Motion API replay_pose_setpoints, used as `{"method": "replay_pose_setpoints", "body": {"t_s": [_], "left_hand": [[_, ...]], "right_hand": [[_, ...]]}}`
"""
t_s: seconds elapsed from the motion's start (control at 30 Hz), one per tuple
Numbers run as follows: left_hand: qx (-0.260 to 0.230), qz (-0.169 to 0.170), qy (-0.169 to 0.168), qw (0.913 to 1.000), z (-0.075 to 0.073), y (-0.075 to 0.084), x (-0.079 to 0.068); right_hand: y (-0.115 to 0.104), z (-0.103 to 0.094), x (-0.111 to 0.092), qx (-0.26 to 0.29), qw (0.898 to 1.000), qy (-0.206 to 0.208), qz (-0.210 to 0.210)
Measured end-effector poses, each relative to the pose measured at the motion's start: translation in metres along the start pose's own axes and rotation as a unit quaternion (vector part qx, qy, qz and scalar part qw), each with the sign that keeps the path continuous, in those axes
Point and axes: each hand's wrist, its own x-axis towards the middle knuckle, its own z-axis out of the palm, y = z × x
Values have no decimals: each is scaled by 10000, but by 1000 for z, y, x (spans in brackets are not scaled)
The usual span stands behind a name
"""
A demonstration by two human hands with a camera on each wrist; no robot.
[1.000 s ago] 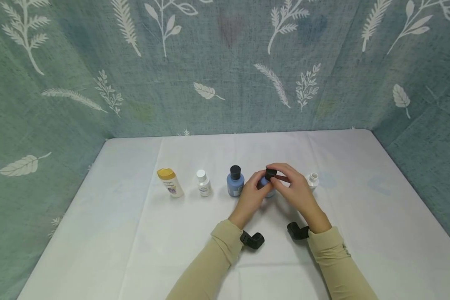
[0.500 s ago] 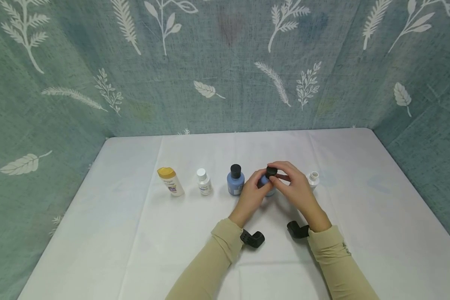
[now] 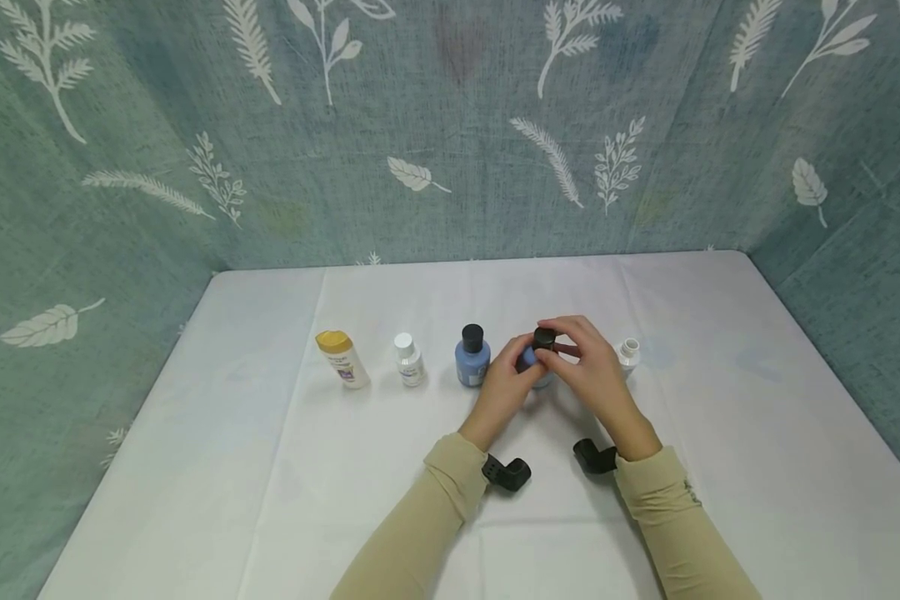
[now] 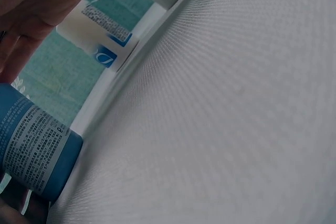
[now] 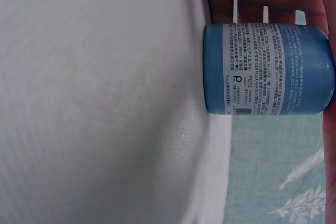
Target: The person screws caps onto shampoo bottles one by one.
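A blue bottle (image 5: pixel 262 69) with a black cap (image 3: pixel 544 337) stands upright on the table between my hands. My left hand (image 3: pixel 504 387) grips its body from the left; in the left wrist view the printed back label of the blue bottle (image 4: pixel 39 148) shows. On the cap, my right hand (image 3: pixel 596 375) has thumb and fingers pinched from the right. Just left of that pair stands a second blue bottle (image 3: pixel 472 362), also black-capped. Partly behind my right hand is a small white bottle (image 3: pixel 628 353) with its neck uncovered.
Further left are a white bottle with a white cap (image 3: pixel 409 362) and a cream bottle with a yellow cap (image 3: pixel 345 362). A white cloth covers the table (image 3: pixel 345 500). Leaf-patterned green fabric (image 3: pixel 450 183) hangs behind and at both sides.
My right thumb and fingertips have shifted slightly around the black cap, while my left hand keeps its grip on the bottle. The head view has tilted a little.
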Motion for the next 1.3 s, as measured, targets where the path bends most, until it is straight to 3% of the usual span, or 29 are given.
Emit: {"method": "replay_pose_setpoints", "body": {"t_s": [0.1,0.4,0.8,1.07,1.3], "left_hand": [[23,24,12,10000,0,0,0],[33,52,22,10000,0,1,0],[-236,-75,-53,9997,0,-2,2],[-143,35,-52,9999,6,-35,13],[-186,159,-32,9997,7,-37,14]], "right_hand": [[-7,0,1,-24,10000,45,34],[25,3,0,-134,9997,-1,179],[25,2,0,106,9998,-131,45],[29,4,-1,43,9999,-19,127],[-5,-2,1,-19,10000,-38,-40]]}}
